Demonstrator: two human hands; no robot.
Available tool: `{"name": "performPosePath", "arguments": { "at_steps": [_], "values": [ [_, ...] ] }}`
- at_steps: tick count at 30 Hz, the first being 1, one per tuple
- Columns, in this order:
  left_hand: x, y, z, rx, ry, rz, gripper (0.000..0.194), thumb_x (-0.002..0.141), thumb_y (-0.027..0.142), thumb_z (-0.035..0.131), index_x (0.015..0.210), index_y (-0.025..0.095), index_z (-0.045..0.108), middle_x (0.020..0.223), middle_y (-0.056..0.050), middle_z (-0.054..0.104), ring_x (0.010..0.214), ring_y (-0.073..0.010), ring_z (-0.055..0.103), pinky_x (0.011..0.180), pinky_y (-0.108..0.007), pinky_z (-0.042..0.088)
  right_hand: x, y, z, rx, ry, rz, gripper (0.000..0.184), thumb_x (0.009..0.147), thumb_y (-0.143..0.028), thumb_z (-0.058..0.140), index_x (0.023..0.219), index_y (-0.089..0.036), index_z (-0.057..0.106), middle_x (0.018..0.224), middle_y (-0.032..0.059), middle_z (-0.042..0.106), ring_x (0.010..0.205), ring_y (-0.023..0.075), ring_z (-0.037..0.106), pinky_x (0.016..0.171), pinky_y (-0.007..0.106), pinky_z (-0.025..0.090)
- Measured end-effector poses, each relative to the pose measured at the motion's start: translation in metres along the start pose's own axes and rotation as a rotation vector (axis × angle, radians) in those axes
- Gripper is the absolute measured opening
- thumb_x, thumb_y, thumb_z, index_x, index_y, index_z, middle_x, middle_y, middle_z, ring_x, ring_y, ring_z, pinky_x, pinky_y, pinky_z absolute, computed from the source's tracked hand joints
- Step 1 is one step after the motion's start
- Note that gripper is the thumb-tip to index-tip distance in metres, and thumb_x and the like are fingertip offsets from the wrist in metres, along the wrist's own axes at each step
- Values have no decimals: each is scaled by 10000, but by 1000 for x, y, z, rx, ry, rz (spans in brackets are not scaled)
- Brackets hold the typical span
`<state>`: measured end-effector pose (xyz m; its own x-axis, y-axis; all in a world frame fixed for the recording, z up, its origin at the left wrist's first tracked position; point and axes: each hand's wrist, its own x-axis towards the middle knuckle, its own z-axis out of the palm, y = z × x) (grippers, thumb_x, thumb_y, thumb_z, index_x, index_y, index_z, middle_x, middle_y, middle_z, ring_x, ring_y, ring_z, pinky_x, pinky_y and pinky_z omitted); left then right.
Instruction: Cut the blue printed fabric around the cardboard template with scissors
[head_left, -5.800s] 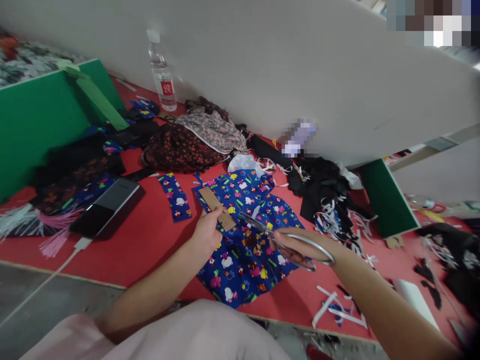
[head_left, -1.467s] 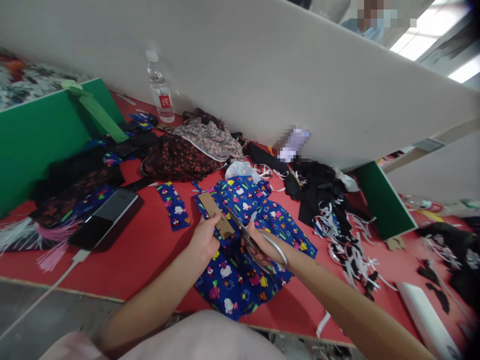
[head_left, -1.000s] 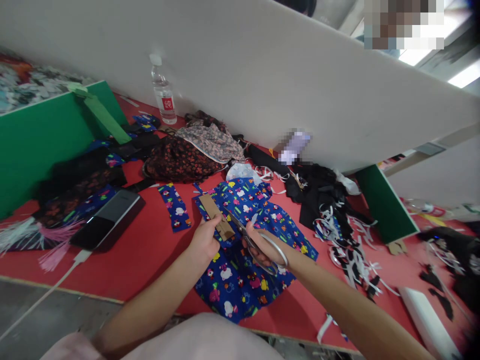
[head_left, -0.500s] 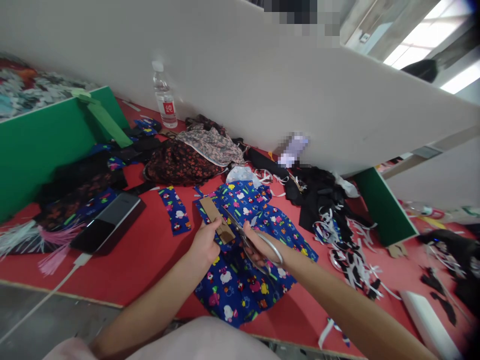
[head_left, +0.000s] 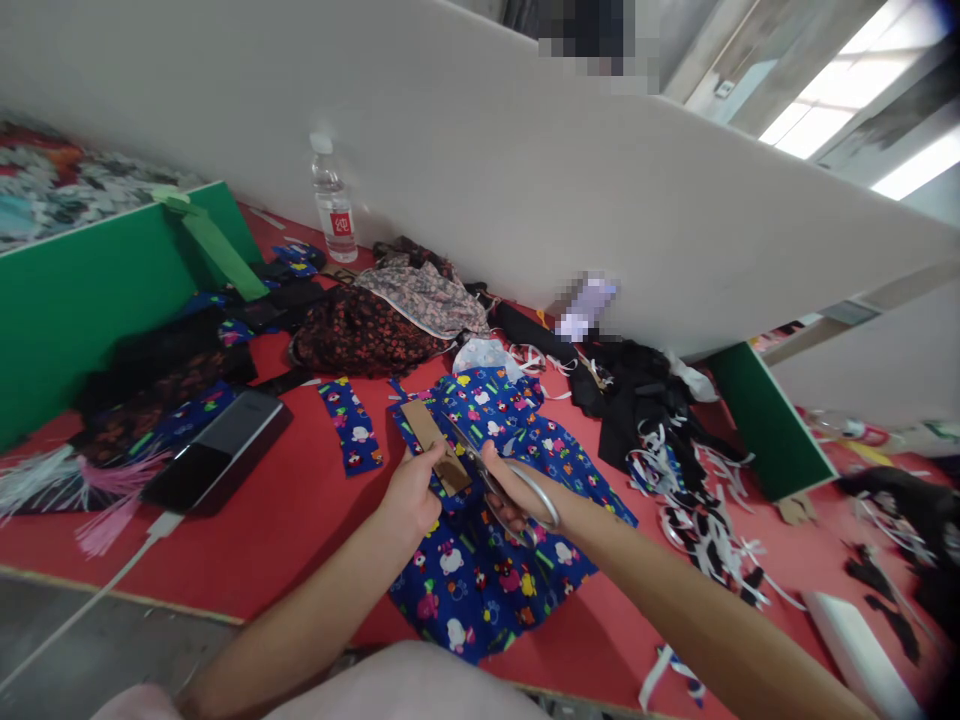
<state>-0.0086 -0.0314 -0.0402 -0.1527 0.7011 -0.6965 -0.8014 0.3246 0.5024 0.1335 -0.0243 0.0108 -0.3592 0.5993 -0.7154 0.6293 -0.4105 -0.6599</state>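
A blue cartoon-print cloth lies on the red table. My left hand pinches a brown cardboard strip against the cloth's upper left edge. My right hand grips metal scissors; the blades run along the right side of the strip, in the cloth. A cut piece of the same blue cloth lies apart to the left.
A phone on a cable lies left. Dark floral cloths, a water bottle and a white partition stand behind. Black cloth and white trimmings pile right. Green dividers bound the space.
My right hand brought the scissors in from the right to the cardboard strip and worked the blades along its edge. My left hand kept hold of the strip.
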Motion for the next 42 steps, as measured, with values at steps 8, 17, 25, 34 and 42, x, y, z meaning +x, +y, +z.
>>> {"name": "performPosePath", "arguments": {
  "at_steps": [8,17,25,34,42],
  "values": [
    [0,1,0,2,-8,-44,192,740,59,627,903,162,617,685,-7,681,553,-142,638,580,-271,517,-2,-3,2,23,71,12,666,717,-846,199,626,-211,377,469,-46,359,319,79,312,328,248,270],
    [-3,4,1,-9,-2,-45,196,759,72,619,929,168,611,680,-8,676,541,-132,637,596,-266,527,15,3,-8,18,-12,20,699,686,-867,171,586,-211,393,436,-39,341,332,80,299,326,241,281],
    [-4,5,3,-44,21,-21,182,754,47,617,876,181,601,653,15,661,545,-130,629,583,-262,531,19,-1,-11,33,8,23,689,679,-867,206,581,-207,379,451,-37,360,339,71,301,317,225,254],
    [-2,4,2,-57,-5,-41,174,753,46,599,876,167,626,650,1,664,537,-141,631,551,-268,531,12,-14,-14,-34,10,20,673,708,-847,242,611,-206,424,432,-38,361,338,89,309,337,240,258],
    [-2,6,3,-41,11,-92,146,774,28,524,820,153,584,590,7,628,480,-130,607,540,-263,520,19,-24,-29,-57,-108,56,736,684,-866,208,680,-193,507,516,-21,430,382,85,362,334,223,306]
  ]
}}
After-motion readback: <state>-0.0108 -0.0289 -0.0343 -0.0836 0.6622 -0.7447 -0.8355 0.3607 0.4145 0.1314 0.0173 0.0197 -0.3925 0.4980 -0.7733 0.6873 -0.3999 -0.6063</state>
